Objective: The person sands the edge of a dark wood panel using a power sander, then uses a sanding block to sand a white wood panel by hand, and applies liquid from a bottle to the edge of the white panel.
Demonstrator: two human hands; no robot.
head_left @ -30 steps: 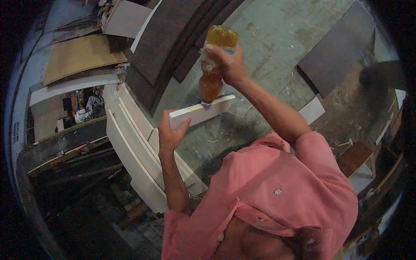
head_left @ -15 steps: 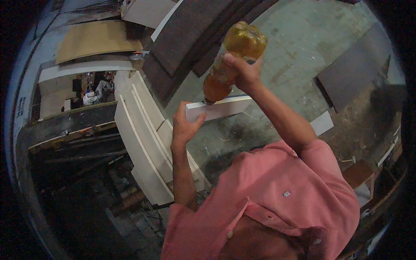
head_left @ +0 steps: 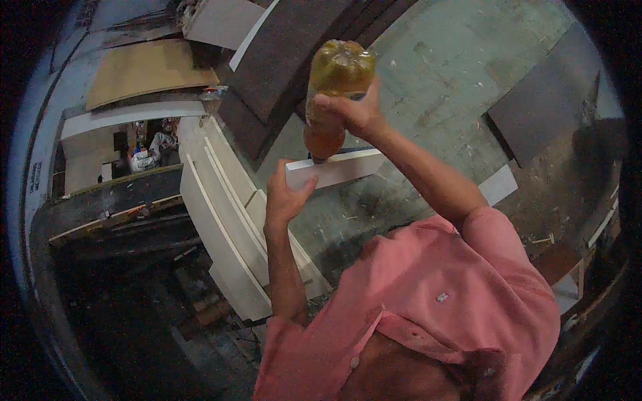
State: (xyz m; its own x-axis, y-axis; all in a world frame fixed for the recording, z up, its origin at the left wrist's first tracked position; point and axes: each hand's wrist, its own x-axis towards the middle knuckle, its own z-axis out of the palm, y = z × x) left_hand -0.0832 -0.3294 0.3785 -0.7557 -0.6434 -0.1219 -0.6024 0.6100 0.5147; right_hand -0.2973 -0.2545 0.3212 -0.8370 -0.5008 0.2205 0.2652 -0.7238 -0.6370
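My right hand is wrapped round a clear plastic bottle, which it holds upside down. Amber liquid or glue shows inside the bottle, and its neck meets the top edge of a white board, close to the board's left end. Gripping that left end is my left hand, with the thumb on the near face and the fingers mostly hidden behind. The board stands on its long edge and slants slightly up toward the right. Whether any liquid lies on the edge is too small to tell.
Several long cream boards lie stacked to the left of my left forearm. Dark panels are piled beyond the bottle, and another dark panel lies at the right. A tan sheet sits at the far left, above an open cabinet.
My right hand has moved the bottle left along the board's edge and tipped it more upright. My left hand keeps its grip on the board.
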